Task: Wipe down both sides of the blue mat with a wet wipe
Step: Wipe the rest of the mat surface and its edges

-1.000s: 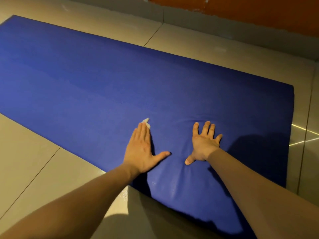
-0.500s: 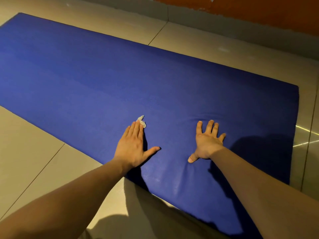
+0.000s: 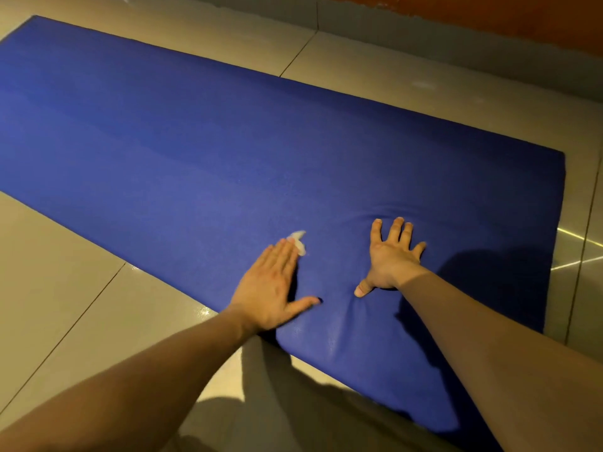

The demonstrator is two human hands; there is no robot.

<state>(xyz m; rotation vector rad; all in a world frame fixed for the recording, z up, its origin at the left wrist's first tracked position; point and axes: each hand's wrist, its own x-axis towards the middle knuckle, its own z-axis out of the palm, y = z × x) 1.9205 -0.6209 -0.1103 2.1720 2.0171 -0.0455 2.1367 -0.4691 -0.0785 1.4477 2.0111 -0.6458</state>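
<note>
The blue mat (image 3: 228, 151) lies flat on the tiled floor, running from the far left to the right. My left hand (image 3: 270, 285) presses palm-down on its near part, fingers together, with a small white wet wipe (image 3: 298, 241) pinned under the fingertips and poking out beyond them. My right hand (image 3: 391, 256) rests flat on the mat to the right, fingers spread, denting the surface; nothing is in it.
Beige floor tiles (image 3: 65, 288) surround the mat. A grey skirting and an orange wall (image 3: 489, 14) run along the far side. My shadow falls across the mat's near right corner.
My left hand slid a little left along the mat with the wipe, then back toward the right hand. The right hand stayed planted.
</note>
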